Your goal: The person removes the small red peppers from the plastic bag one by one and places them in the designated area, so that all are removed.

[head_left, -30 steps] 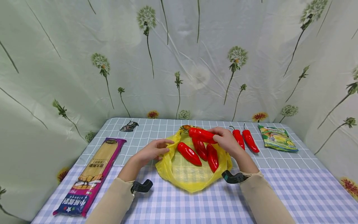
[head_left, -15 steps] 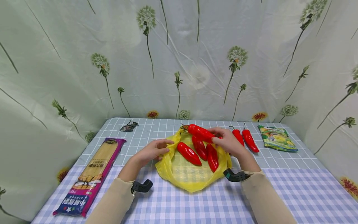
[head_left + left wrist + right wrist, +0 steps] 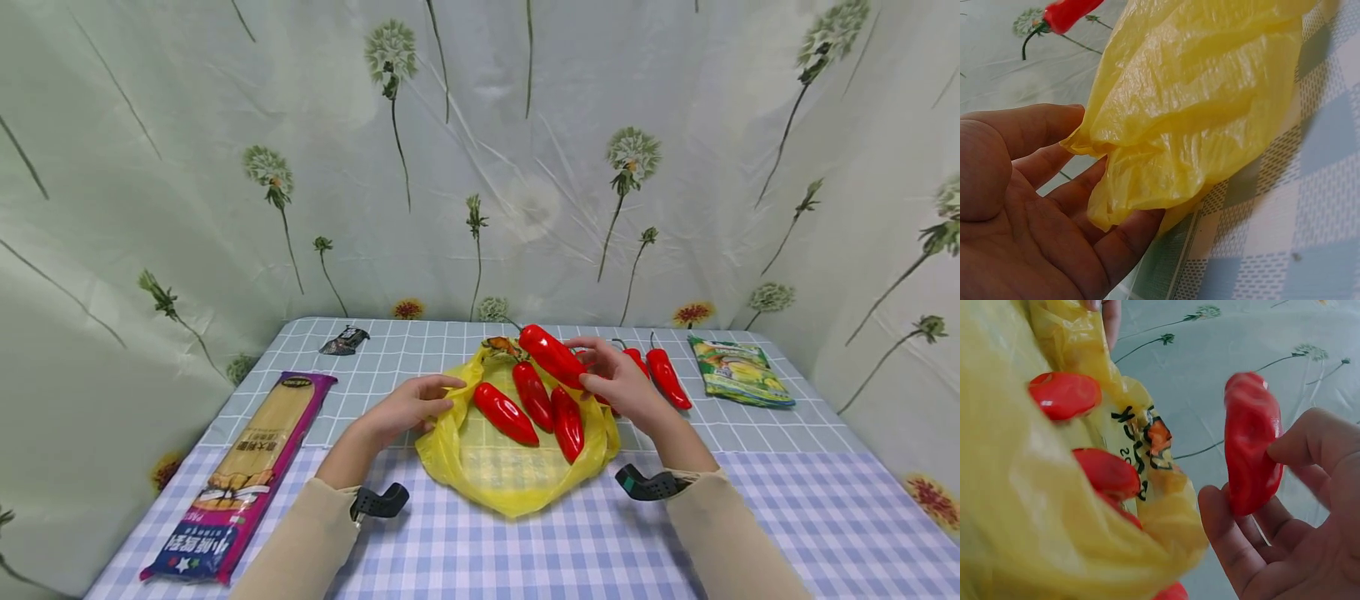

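My right hand (image 3: 618,379) pinches a red chili pepper (image 3: 552,356) between thumb and fingers, above the bag's right rear rim; its stem points up and to the left. In the right wrist view, the held pepper (image 3: 1251,447) is clear of the yellow plastic bag (image 3: 1169,544). My left hand (image 3: 408,406) holds the left rim of that open bag (image 3: 517,500), and the left wrist view shows its fingers around the bag's crumpled edge (image 3: 1147,181). Inside lie a left pepper (image 3: 506,414), a middle pepper (image 3: 533,396) and a right pepper (image 3: 567,423).
More red peppers (image 3: 668,379) lie right of the bag, partly behind my right hand. A green-yellow packet (image 3: 738,371) is at the far right. On the left are a long pasta packet (image 3: 243,471) and a small black wrapper (image 3: 345,340). A floral curtain (image 3: 480,167) hangs behind the table.
My right hand has moved slightly right with the pepper, whose stem end has risen and swung right, uncovering more of the peppers inside. My left hand stays on the bag.
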`<state>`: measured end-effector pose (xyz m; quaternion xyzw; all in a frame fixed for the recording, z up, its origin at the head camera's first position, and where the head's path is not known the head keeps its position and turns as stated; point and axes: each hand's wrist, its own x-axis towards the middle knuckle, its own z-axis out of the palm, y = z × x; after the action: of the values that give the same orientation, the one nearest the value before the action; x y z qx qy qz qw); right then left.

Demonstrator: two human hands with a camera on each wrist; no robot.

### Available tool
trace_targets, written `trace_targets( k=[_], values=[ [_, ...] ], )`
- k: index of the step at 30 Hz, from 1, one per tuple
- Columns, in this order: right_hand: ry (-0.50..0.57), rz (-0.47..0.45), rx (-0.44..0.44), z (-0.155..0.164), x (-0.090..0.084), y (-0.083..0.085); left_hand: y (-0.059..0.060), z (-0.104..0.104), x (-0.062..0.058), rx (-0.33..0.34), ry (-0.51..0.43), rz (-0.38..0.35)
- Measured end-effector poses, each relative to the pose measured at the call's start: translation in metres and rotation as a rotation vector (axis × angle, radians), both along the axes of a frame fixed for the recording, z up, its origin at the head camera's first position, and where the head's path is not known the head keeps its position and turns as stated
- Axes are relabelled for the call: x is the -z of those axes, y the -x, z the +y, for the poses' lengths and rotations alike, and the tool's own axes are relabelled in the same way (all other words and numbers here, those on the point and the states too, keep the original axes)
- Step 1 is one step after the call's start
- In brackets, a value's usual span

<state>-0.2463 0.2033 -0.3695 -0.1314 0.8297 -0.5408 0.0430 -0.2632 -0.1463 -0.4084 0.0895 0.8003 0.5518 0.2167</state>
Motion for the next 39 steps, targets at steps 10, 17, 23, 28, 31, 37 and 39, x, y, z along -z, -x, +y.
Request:
trace_targets(
  k=[10,17,23,28,31,37,39],
  values=[
    [0.023,0.039,-0.030,0.020,0.004,-0.011,0.001,-0.003,0.002,-0.003,-0.011,0.006],
    [0.004,0.018,-0.070,0.030,0.010,-0.019,0.002,-0.003,0.004,-0.001,-0.012,0.009],
    [-0.003,0.012,-0.084,0.035,0.011,-0.025,0.001,-0.002,0.002,-0.003,-0.019,0.008],
    [-0.045,0.035,-0.077,0.042,0.011,-0.029,0.000,-0.001,0.002,-0.010,-0.018,0.004],
    [-0.066,0.044,-0.070,0.047,0.012,-0.030,0.000,0.000,0.002,-0.010,-0.016,0.006],
    [-0.039,0.041,-0.076,0.056,0.014,-0.031,0.000,0.002,0.002,-0.004,-0.013,0.001],
    [-0.022,0.037,-0.080,0.059,0.015,-0.031,0.000,0.002,0.002,0.004,-0.012,0.002]
  ],
)
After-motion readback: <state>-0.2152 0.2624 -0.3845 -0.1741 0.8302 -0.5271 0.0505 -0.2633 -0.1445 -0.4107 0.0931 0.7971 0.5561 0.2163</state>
